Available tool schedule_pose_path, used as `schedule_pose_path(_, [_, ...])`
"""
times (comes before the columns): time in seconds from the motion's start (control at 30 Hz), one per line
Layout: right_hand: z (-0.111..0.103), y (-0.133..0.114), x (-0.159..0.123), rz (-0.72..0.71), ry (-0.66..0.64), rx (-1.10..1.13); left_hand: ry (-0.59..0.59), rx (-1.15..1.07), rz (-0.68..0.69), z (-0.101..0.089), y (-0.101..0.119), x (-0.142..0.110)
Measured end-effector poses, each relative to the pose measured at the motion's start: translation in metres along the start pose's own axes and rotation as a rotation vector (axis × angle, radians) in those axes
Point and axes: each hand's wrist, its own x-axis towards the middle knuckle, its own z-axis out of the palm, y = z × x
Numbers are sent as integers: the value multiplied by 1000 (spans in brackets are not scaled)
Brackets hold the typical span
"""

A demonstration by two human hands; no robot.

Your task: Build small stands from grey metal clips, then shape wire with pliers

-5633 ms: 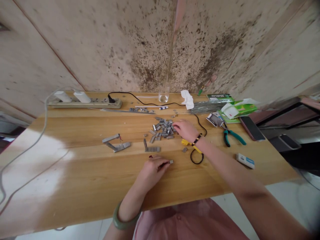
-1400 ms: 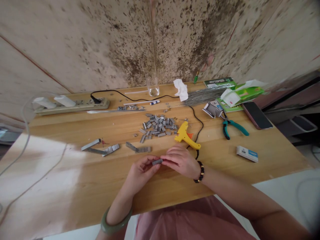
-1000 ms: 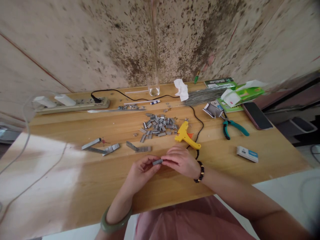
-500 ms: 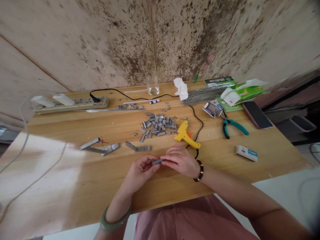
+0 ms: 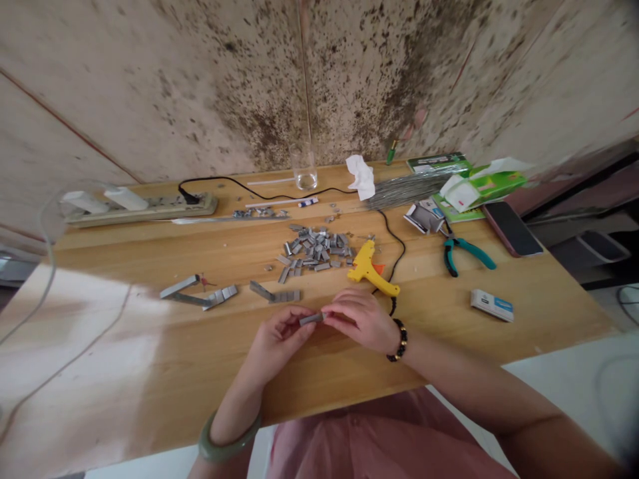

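Above the front part of the table, my left hand (image 5: 279, 342) pinches a small grey strip of staples (image 5: 310, 319) between thumb and fingertips. My right hand (image 5: 364, 322) meets its right end, fingers closed; the fingertips cover that end. Beyond the hands lies a loose pile of short staple strips (image 5: 319, 247). Two bent pieces made of staple strips rest to the left, a larger angled one (image 5: 187, 296) and a smaller one (image 5: 274, 293). Just past my right hand is a yellow glue gun (image 5: 372, 269).
On the right are teal-handled pliers (image 5: 469, 253), a small box (image 5: 492, 305), an opened box (image 5: 424, 217), a phone (image 5: 512, 228) and a tissue pack (image 5: 492, 183). Thin metal wires (image 5: 409, 189), a glass (image 5: 304, 169) and a power strip (image 5: 150, 207) line the wall side.
The held staple strip has shifted slightly left and tilted up a little at its right end. My right fingertips have moved slightly along it; the rest stays put.
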Motion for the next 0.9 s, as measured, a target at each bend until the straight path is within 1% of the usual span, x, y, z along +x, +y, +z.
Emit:
schedule_pose_path(0.1, [0,2,-1,53,37,-28,84,-1,12,-1,0,0])
schedule_pose_path(0.17, [1,3,-2,85,25,-26,113,16,14,-1,0,0])
schedule_pose_path(0.27, [4,4,-3,105,-11,-18,101,43,21,-1,1,0])
schedule_pose_path(0.43, [5,3,-3,97,0,-4,86,72,45,1,-3,1])
schedule_pose_path(0.7, [6,2,-4,8,-31,-27,-5,64,23,4,3,1])
schedule_pose_path(0.9, [7,3,-5,18,-46,-50,18,58,28,4,3,1])
